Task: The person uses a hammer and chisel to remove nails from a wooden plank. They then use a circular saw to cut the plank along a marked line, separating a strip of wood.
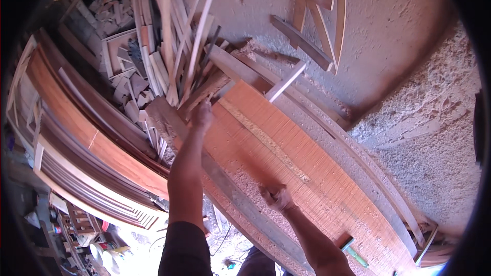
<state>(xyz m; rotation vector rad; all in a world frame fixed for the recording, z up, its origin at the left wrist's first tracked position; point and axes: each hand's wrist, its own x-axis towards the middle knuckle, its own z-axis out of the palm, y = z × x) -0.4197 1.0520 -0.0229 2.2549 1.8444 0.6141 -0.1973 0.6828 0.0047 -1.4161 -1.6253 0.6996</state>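
Observation:
A long orange wooden panel lies diagonally on a timber bench, with a pale speckled strip along it and sawdust over parts. My left hand is at the panel's far left edge, fingers curled closed; what they grip is too small to make out. My right hand is over the middle of the panel, fingers closed around something I cannot make out. A green-handled tool with a dark head lies on the panel at the lower right.
Wooden slats and offcuts are piled beyond the bench. Stacked curved boards and frames fill the left. More wood pieces are near the pale wall. Clutter and white containers are at lower left.

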